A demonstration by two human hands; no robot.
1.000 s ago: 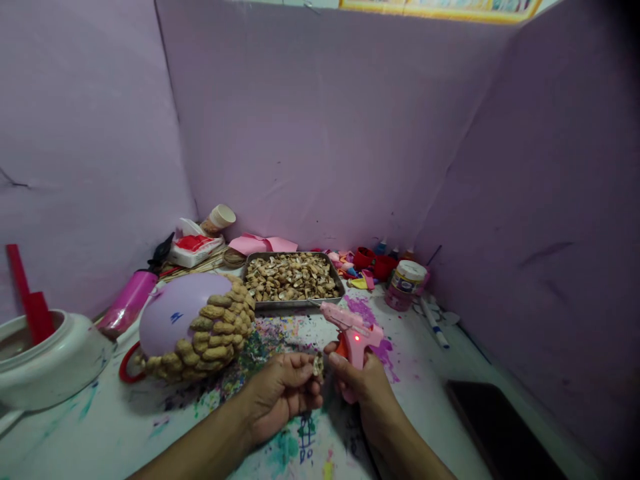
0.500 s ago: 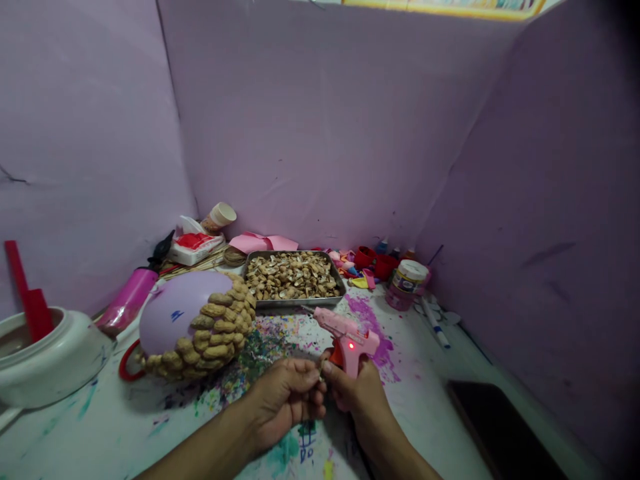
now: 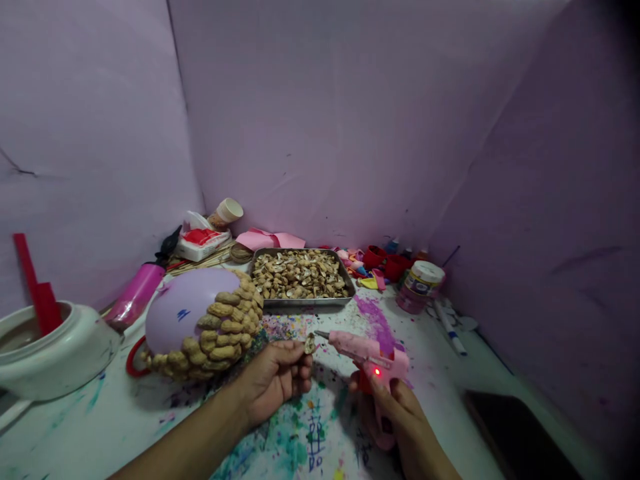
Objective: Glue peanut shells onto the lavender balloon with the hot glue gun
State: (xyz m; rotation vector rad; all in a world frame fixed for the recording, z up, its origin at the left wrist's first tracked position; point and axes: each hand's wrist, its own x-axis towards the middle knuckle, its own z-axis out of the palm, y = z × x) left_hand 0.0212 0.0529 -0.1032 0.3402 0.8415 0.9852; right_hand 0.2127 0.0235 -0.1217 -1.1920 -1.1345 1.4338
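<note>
Between thumb and fingers, my left hand [image 3: 277, 377] pinches a peanut shell half [image 3: 310, 344], its hollow side showing. My right hand [image 3: 395, 407] is wrapped round the handle of a pink glue gun [image 3: 367, 353] with a lit red light. The gun's metal nozzle points left, close to the shell; whether they touch I cannot tell. Left of my hands rests a lilac balloon [image 3: 185, 307], its right and lower sides covered with rows of peanut shells [image 3: 227, 327]. Behind my hands a metal tray [image 3: 310, 302] holds many loose shells.
A white pot [image 3: 60, 353] with a red stick stands at the left, near a pink bottle [image 3: 137, 293]. At the right are a lidded jar [image 3: 420, 287], a marker [image 3: 453, 333] and a dark phone-like slab [image 3: 515, 433]. Purple boards [image 3: 350, 133] enclose the paint-stained table.
My hands have moved apart. The right hand has shifted right with the glue gun, whose nozzle now faces the shell in my left hand. The view has turned slightly.
</note>
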